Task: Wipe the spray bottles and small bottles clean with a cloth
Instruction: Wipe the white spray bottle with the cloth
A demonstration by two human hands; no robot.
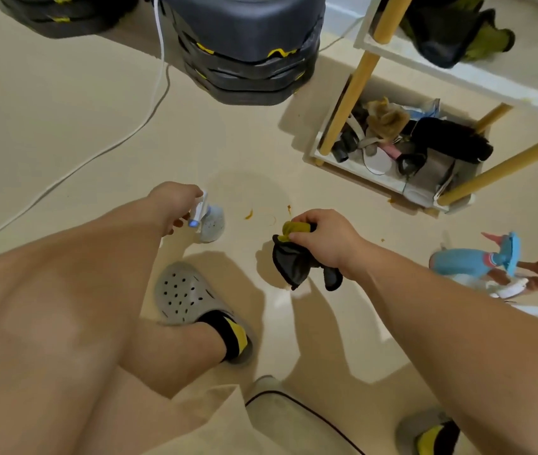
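Left hand [171,205] grasps a spray bottle [207,221] by its head, above the floor [64,126]. Right hand [321,238] clenched around a dark cloth [294,261].

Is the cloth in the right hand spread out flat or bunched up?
Bunched up. The right hand grips the dark grey and yellow cloth in a wad, with loose ends hanging below the fist, not opened flat.
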